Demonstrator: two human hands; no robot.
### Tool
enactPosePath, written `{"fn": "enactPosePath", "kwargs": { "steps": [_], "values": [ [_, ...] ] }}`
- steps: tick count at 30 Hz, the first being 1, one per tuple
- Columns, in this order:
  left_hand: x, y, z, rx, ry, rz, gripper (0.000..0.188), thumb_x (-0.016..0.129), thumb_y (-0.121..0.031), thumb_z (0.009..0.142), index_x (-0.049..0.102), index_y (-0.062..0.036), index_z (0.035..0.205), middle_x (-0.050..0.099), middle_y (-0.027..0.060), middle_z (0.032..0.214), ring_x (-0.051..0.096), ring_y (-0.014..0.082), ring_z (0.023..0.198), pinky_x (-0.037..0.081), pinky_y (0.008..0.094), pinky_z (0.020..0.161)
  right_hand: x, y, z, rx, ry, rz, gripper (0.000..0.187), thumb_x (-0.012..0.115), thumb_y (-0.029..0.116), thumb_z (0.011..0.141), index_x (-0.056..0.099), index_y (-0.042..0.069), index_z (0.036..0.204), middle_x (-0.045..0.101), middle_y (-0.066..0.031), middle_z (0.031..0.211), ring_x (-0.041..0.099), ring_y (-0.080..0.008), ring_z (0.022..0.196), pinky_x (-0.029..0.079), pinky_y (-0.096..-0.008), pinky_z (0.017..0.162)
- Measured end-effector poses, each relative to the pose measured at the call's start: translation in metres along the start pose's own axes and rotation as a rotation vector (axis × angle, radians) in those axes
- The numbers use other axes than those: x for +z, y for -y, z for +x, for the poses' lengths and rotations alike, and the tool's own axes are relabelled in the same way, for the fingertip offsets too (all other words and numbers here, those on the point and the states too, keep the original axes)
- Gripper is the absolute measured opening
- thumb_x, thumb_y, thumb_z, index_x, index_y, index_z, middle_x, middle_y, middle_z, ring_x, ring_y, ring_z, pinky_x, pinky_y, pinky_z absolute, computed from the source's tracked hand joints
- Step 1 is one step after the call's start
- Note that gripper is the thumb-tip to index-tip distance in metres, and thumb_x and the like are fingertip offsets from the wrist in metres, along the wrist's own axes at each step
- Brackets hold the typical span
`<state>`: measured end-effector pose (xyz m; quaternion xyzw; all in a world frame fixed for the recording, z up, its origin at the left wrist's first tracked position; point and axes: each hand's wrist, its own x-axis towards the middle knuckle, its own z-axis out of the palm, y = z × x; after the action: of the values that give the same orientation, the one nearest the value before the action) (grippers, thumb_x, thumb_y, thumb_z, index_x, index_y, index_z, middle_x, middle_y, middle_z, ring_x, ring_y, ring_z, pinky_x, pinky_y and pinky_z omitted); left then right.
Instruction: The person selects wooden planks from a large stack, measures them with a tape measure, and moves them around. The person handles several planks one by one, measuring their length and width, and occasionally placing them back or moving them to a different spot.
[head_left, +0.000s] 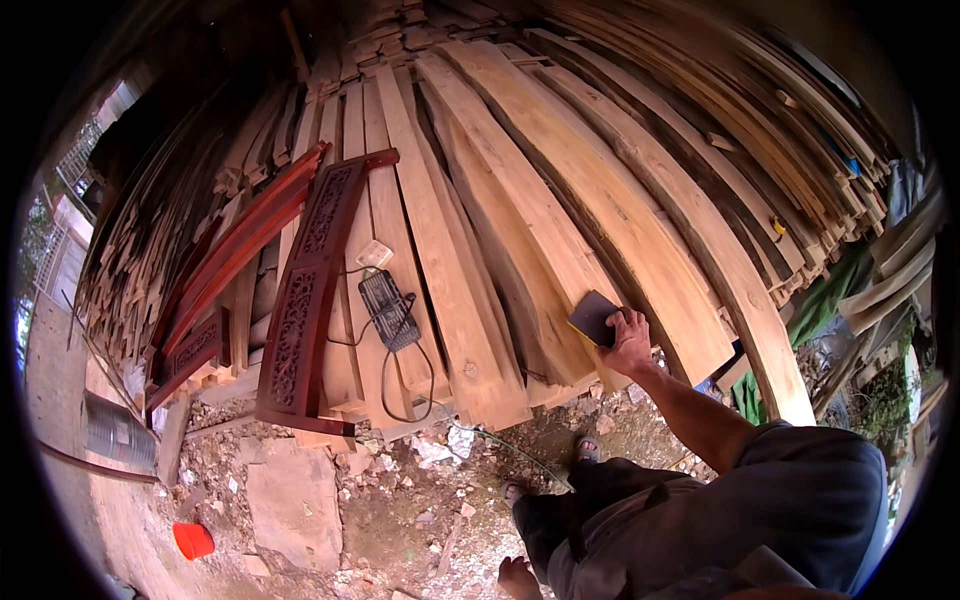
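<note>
My right hand [628, 342] is closed on the near edge of a flat, dark rectangular pad with a yellowish edge [593, 318]. The pad rests on or just over the near end of a long pale wooden plank [545, 190]; its exact kind does not show. My left hand [518, 578] hangs low by my leg, over the rubble ground, and nothing visible is in it. Its fingers are too small and dim to read clearly. Further left on the planks lies a dark power strip [388, 312] with a black cable, beside a small white socket box [375, 254].
A carved dark-red wooden panel [312, 290] leans across the planks at left, beside several red rails [240, 250]. Stacks of thin boards [800, 170] rise at right. An orange-red bucket [193, 541] and a metal drum [120, 432] stand at lower left. Rubble [400, 500] covers the ground.
</note>
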<state>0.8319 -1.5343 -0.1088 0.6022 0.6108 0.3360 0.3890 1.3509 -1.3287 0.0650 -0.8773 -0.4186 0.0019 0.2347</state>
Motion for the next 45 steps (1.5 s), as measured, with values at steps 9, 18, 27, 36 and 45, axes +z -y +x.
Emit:
{"fn": "enactPosePath", "kwargs": {
  "steps": [9, 18, 27, 36, 45],
  "values": [
    [-0.017, 0.049, 0.134, 0.443, 0.194, 0.047, 0.019, 0.051, -0.011, 0.089, 0.064, 0.0022, 0.092, 0.063, 0.0179, 0.077, 0.06, 0.0357, 0.071, 0.05, 0.0469, 0.066, 0.054, 0.169, -0.011, -0.127, 0.16, 0.271, 0.067, 0.078, 0.027, 0.068, 0.048, 0.006, 0.124, 0.05, -0.0191, 0.125, 0.045, -0.0383, 0.12, 0.037, -0.0462, 0.104],
    [-0.071, 0.082, 0.225, 0.044, 0.096, 0.046, 0.025, 0.054, -0.016, 0.094, 0.065, 0.0063, 0.098, 0.067, 0.0116, 0.083, 0.061, 0.0178, 0.072, 0.048, 0.0326, 0.059, 0.158, 0.387, 0.017, -0.201, 0.452, 0.291, 0.085, 0.074, 0.041, 0.078, 0.033, 0.011, 0.146, 0.023, -0.0247, 0.153, 0.024, -0.0432, 0.141, 0.026, -0.0489, 0.115],
    [-0.072, 0.047, 0.22, 0.033, 0.214, -0.009, 0.017, 0.054, -0.005, 0.08, 0.063, 0.0052, 0.071, 0.06, 0.0132, 0.076, 0.058, 0.0216, 0.059, 0.047, 0.0293, 0.051, 0.139, 0.268, -0.012, 0.011, 0.341, 0.161, 0.068, 0.072, 0.031, 0.076, 0.048, 0.01, 0.136, 0.036, -0.0208, 0.147, 0.031, -0.0391, 0.138, 0.029, -0.046, 0.114],
    [-0.035, 0.008, 0.248, -0.333, 0.242, -0.24, 0.017, 0.062, -0.003, 0.081, 0.062, 0.0123, 0.09, 0.063, 0.0164, 0.078, 0.064, 0.0213, 0.065, 0.052, 0.0314, 0.051, -0.01, 0.004, -0.073, 0.544, -0.329, -0.167, 0.061, 0.074, 0.022, 0.073, 0.052, 0.004, 0.126, 0.05, -0.0237, 0.13, 0.044, -0.0425, 0.123, 0.038, -0.0489, 0.104],
    [0.044, -0.116, 0.241, -0.542, 0.39, -0.291, 0.031, 0.061, -0.007, 0.083, 0.058, 0.0099, 0.109, 0.068, 0.0144, 0.086, 0.065, 0.0214, 0.067, 0.051, 0.0274, 0.057, -0.023, -0.224, -0.143, 1.273, -0.618, 0.852, 0.057, 0.064, 0.041, 0.084, 0.051, 0.007, 0.127, 0.061, -0.0145, 0.109, 0.059, -0.029, 0.097, 0.044, -0.0408, 0.083]
  ]
}}
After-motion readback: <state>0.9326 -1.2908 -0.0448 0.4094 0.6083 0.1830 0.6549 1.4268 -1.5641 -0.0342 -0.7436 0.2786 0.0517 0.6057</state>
